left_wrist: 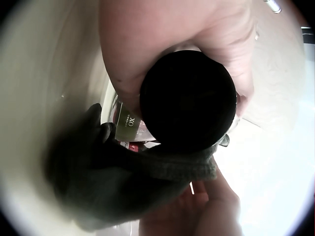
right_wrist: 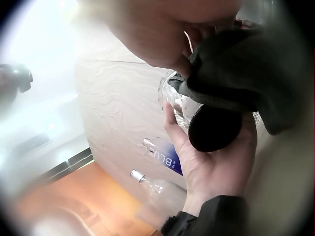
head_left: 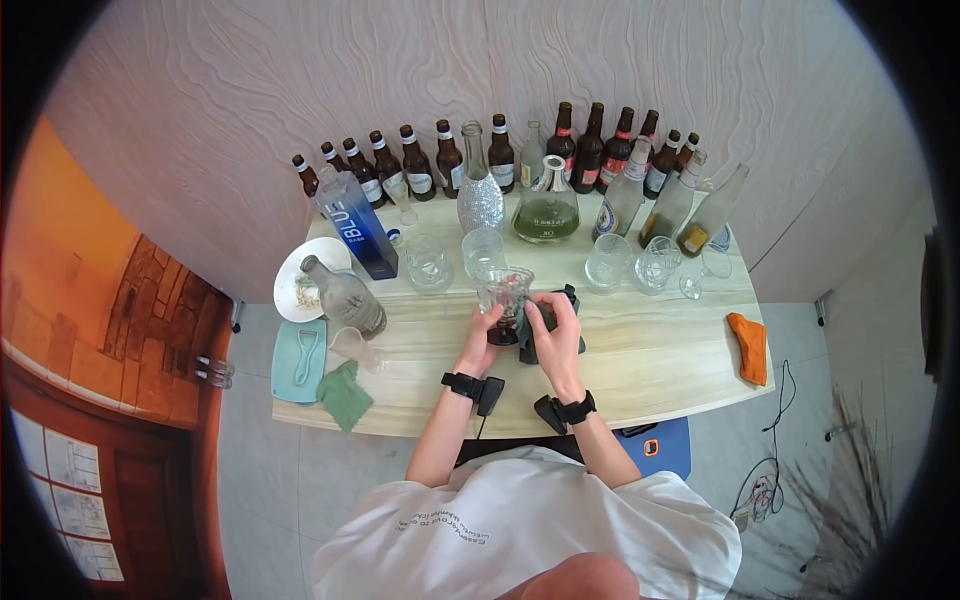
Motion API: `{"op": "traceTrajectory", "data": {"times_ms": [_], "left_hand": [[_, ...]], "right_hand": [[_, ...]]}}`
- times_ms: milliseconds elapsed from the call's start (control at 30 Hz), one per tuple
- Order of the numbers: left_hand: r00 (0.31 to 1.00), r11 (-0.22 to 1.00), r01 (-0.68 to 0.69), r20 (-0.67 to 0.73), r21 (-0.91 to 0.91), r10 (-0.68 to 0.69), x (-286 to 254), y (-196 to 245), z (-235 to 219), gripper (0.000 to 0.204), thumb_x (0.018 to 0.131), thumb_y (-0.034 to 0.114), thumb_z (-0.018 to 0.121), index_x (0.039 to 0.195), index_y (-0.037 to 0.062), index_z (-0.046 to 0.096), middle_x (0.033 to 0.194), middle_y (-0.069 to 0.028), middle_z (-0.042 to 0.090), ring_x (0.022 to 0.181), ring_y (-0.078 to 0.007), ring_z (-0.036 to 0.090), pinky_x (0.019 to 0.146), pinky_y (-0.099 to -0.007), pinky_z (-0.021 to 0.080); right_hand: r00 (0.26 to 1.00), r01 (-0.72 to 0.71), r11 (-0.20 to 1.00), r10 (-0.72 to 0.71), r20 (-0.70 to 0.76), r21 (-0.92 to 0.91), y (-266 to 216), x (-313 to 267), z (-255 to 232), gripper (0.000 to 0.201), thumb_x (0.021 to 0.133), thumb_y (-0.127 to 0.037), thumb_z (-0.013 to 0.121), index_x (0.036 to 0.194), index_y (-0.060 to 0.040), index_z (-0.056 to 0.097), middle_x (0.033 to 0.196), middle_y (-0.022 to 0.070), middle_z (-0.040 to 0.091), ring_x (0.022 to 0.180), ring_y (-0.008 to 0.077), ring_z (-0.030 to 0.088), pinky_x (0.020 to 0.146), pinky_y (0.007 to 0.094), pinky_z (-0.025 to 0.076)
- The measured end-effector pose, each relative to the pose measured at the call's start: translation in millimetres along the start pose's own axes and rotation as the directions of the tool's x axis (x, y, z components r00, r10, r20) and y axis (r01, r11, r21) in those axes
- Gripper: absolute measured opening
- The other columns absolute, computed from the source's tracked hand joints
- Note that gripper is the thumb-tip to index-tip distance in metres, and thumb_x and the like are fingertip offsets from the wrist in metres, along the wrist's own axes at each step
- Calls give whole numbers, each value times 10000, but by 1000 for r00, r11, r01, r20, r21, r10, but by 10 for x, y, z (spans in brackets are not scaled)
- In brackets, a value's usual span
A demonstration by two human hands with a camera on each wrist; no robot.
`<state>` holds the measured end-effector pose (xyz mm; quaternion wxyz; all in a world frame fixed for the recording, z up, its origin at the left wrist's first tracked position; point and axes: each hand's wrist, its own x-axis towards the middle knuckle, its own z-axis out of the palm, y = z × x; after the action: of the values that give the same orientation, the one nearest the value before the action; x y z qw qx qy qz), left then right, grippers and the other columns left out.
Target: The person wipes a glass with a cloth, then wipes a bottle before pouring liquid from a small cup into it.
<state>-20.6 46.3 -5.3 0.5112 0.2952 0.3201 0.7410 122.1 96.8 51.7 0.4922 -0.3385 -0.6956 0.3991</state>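
My left hand (head_left: 481, 343) grips a clear footed glass (head_left: 505, 284) with a scalloped rim, above the table's near middle. The glass's dark round base (left_wrist: 188, 101) faces the left wrist camera, and the fingers curl around the part beyond it. With my right hand (head_left: 556, 336) I pinch a dark green cloth (right_wrist: 226, 69) against the side of the glass. The cloth bunches and hangs down beside the base. Seen from the right wrist, the left thumb lies along the glass and the cloth hides part of the bowl.
Several brown beer bottles (head_left: 415, 165) line the back. Ahead stand clear tumblers (head_left: 608, 262) and a decanter (head_left: 547, 215) with green liquid. A blue bottle (head_left: 360, 225), white plate (head_left: 292, 262) and green cloth (head_left: 345, 395) are left; an orange cloth (head_left: 748, 350) lies right.
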Motion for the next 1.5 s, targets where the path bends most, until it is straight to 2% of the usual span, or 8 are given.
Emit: {"op": "traceTrajectory", "data": {"times_ms": [200,400,500,600,1000,1200,1300,1500], "left_hand": [[1000,1000,5,6,-20,-5,-7,70,84,805,989,456,750,1622,56,454,1486,-91,622,1320,-185,616,1084,-377,524],[984,971,178,1,-162,-181,25,-225,-293,727,1043,513,679,1598,85,485,1419,-43,663,1218,-158,660,1008,-359,547],[1000,999,5,-21,-41,-6,-7,-131,-111,683,1045,539,662,1540,83,545,1376,-45,692,1198,-160,671,1009,-353,545],[988,992,114,-98,-46,-118,21,-202,-231,748,1030,639,620,1501,59,579,1338,-63,713,1182,-164,675,1007,-335,528],[1000,998,3,29,-57,-1,-3,37,69,815,1008,652,652,1559,62,536,1439,-59,667,1274,-193,637,1070,-389,512],[994,975,107,26,-196,-104,17,-139,-207,898,989,684,664,1591,45,476,1533,-108,610,1368,-230,601,1122,-421,500],[999,999,32,12,27,-32,10,-63,-126,873,975,655,699,1569,48,498,1519,-114,627,1315,-238,645,1104,-428,523],[994,993,107,-38,54,-105,0,-65,-97,815,959,553,739,1556,50,507,1427,-73,663,1246,-204,664,1062,-408,548]], "right_hand": [[990,-39,998,46,-133,53,-56,217,-15,146,1004,-99,738,1107,-5,696,978,119,679,857,245,633,792,355,506],[999,2,999,0,-51,33,74,139,21,138,999,-89,741,1094,0,698,984,130,687,878,278,660,806,382,522],[999,39,997,-38,11,-61,36,21,-11,141,988,-83,752,1089,0,700,993,134,690,897,305,671,821,389,531],[997,38,998,-35,63,-46,-1,-95,-22,135,983,-67,759,1081,6,702,977,111,689,879,242,650,818,353,522],[995,-55,998,57,-79,27,-114,219,-15,152,980,-70,763,1109,-10,709,985,116,697,917,245,662,837,348,510],[999,-48,999,48,5,16,8,62,9,154,967,-80,782,1086,-6,719,992,119,713,914,251,675,839,352,523],[999,5,1000,-5,33,-15,70,-51,23,146,973,-57,767,1095,8,721,928,52,691,833,144,598,774,303,499],[1000,11,999,-10,-28,53,-5,59,22,141,967,-54,774,1078,1,707,985,91,694,884,221,641,816,332,514]]}}
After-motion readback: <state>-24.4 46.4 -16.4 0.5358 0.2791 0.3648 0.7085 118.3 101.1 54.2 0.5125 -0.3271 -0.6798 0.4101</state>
